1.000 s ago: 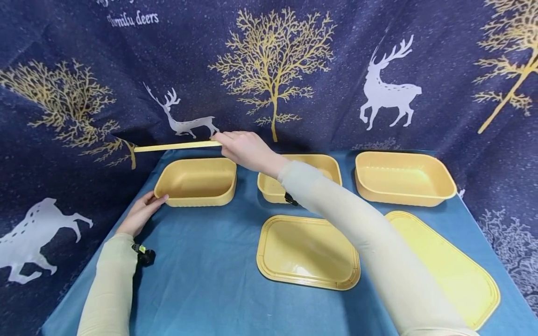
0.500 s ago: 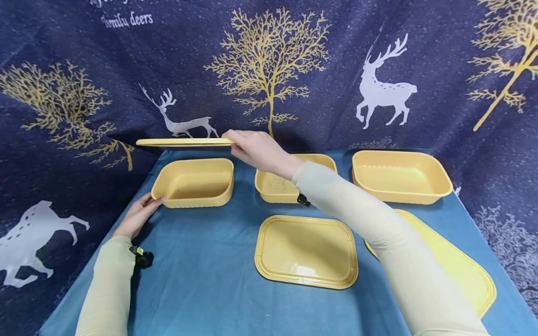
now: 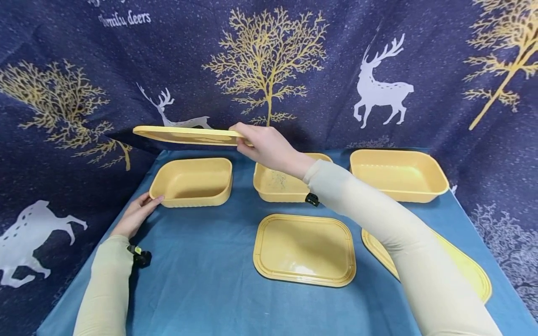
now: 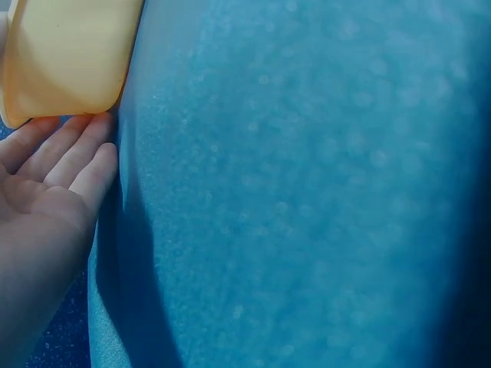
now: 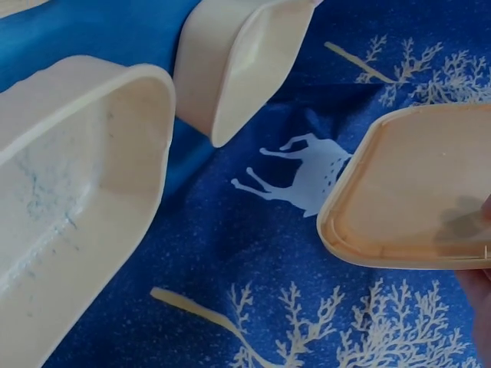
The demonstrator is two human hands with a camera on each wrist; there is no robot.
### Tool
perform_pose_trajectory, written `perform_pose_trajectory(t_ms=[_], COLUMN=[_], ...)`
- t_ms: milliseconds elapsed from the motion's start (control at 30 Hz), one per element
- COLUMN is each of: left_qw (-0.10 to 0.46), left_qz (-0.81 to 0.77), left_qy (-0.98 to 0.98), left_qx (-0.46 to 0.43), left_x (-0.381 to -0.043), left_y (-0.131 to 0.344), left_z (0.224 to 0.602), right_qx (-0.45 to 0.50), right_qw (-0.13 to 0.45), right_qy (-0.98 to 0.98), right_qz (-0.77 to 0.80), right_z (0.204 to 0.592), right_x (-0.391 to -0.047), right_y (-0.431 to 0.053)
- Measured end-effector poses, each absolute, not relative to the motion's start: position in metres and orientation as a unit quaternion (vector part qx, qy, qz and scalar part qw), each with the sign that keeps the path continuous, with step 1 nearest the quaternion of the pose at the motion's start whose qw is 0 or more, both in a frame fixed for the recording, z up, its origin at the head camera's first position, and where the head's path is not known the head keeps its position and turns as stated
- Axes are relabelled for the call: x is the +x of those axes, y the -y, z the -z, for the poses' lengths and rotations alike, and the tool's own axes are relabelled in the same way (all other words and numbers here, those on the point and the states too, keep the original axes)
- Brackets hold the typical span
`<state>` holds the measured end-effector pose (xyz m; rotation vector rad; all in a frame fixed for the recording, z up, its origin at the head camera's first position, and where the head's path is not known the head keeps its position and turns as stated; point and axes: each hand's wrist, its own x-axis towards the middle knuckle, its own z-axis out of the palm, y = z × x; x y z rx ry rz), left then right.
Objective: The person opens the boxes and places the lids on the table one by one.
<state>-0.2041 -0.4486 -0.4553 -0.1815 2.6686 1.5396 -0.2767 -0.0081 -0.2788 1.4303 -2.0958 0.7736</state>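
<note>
My right hand (image 3: 269, 148) pinches a flat yellow lid (image 3: 185, 135) by its right edge, with the thumb below. The lid hangs in the air above and behind the left yellow box (image 3: 191, 182), apart from it and slightly tilted. Its underside and raised rim show in the right wrist view, where the hand is mostly cut off. My left hand (image 3: 133, 215) touches the near left corner of that uncovered box. In the left wrist view its fairly straight fingers (image 4: 73, 157) rest against the outer wall of the box (image 4: 73, 57).
A middle box (image 3: 279, 182), with bluish marks inside, stands partly behind my right arm. Another uncovered box (image 3: 399, 175) is at the right. Two lids lie in front: one in the middle (image 3: 304, 249), one at the right (image 3: 464, 270) partly hidden by my sleeve. A printed curtain (image 3: 319, 70) hangs behind.
My right hand has moved right and slightly up with the lid, which tips from nearly edge-on to show its underside. My left hand stays at the box corner.
</note>
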Motion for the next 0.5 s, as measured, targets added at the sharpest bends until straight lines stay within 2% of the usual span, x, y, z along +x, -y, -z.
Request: perform_pose_trajectory(t_ms=[500], left_qw=[0.048], left_qz=[-0.519], left_qy=[-0.852], left_qx=[-0.047], left_x=[-0.206], left_y=[0.449], left_z=[0.455], right_qx=[0.558], right_qw=[0.242], right_qy=[0.726], right_qz=[-0.322], right_z=[0.28], right_x=[-0.248], right_y=[0.008])
